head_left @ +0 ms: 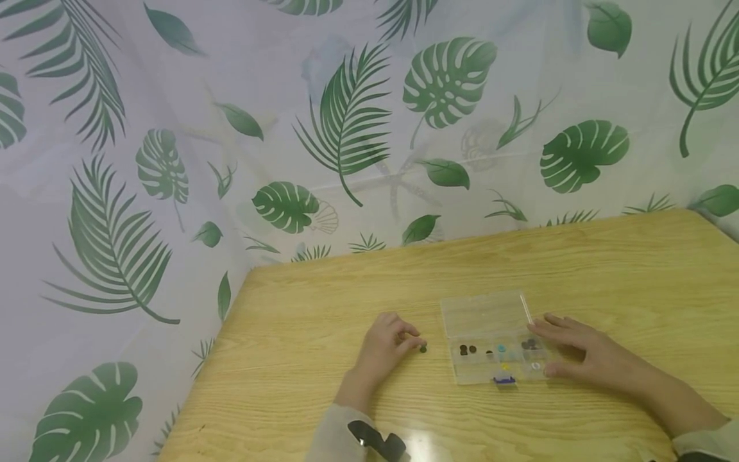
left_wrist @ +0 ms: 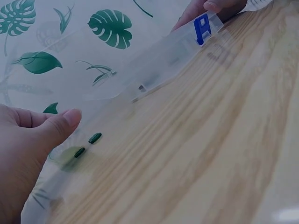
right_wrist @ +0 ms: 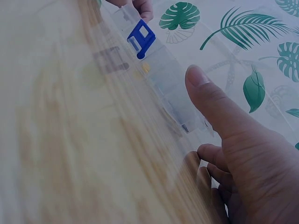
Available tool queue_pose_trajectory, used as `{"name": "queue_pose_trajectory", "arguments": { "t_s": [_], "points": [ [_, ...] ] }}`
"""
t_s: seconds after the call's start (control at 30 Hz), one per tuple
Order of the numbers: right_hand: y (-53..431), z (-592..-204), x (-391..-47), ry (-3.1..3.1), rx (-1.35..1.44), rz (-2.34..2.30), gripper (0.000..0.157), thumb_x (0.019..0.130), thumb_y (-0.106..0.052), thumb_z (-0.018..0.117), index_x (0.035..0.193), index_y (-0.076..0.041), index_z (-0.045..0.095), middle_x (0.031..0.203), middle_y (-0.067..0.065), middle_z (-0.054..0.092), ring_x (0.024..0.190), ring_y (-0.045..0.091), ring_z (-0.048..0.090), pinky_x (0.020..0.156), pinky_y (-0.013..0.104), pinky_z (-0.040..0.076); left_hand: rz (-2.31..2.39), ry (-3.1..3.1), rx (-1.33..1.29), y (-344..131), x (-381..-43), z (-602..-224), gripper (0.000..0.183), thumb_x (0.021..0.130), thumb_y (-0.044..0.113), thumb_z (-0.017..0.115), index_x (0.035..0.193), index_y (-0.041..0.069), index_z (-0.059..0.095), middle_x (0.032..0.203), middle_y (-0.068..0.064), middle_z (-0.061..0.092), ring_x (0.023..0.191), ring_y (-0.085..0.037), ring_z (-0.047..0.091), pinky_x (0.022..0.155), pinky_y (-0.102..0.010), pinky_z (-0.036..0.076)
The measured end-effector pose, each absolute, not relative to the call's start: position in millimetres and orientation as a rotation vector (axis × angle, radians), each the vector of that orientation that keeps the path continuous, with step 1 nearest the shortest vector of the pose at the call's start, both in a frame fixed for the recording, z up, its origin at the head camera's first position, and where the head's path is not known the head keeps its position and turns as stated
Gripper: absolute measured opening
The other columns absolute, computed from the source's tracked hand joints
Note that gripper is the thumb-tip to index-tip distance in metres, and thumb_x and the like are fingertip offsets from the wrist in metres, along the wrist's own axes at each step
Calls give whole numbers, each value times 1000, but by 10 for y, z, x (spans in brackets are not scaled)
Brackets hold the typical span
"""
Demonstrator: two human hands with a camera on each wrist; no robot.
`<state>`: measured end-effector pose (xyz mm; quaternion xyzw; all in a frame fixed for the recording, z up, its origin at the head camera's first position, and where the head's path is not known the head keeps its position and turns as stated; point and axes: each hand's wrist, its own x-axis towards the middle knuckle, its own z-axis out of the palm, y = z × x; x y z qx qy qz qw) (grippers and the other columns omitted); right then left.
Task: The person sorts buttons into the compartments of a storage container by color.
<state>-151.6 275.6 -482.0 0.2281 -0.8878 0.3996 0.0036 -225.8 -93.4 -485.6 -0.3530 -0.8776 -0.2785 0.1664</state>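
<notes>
A clear plastic compartment box lies on the table with its lid swung back and a blue clasp at its front. Small round pieces like buttons sit inside: brown ones, a light blue one, a yellow one, a white ring. Left of the box, two dark green buttons rest on the wood. My left hand is beside them, its thumb tip just clear of both. Along the box's right side lies my right hand, fingers extended near the lid's edge, thumb by the front compartments.
The wood-grain table carries the box right of its middle. Behind and to the left hangs a white cloth printed with green leaves, meeting the table's edges. A dark strap sits on the left sleeve.
</notes>
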Motion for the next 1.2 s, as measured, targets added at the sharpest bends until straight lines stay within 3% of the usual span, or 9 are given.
{"name": "queue_pose_trajectory", "arguments": {
  "t_s": [0.13, 0.5, 1.2],
  "points": [
    [2756, -4823, -1518, -2781, 714, 1253, 66, 81, -24, 74, 140, -20, 47, 144, 31, 34, 126, 63, 22, 88, 77, 20, -809, -2573, -989, -1016, -2253, -4856, 17, 82, 29, 72, 89, 15, 68, 85, 7, 58, 85, -8, 49, 77, -20, 45],
    [2749, -4811, -1517, -2786, 711, 1242, 65, 81, -25, 74, 140, -20, 48, 144, 29, 35, 126, 63, 23, 89, 77, 20, -783, -2697, -981, -1095, -2252, -4903, 23, 84, 39, 67, 93, 18, 69, 78, 12, 49, 76, -3, 39, 66, -14, 38],
    [2761, -4833, -1522, -2783, 724, 1245, 65, 81, -24, 73, 141, -20, 46, 144, 30, 33, 125, 64, 21, 89, 77, 19, -769, -2754, -956, -1040, -2248, -4871, 13, 87, 31, 69, 89, 18, 71, 76, 12, 51, 73, -4, 40, 64, -15, 37]
  ]
}}
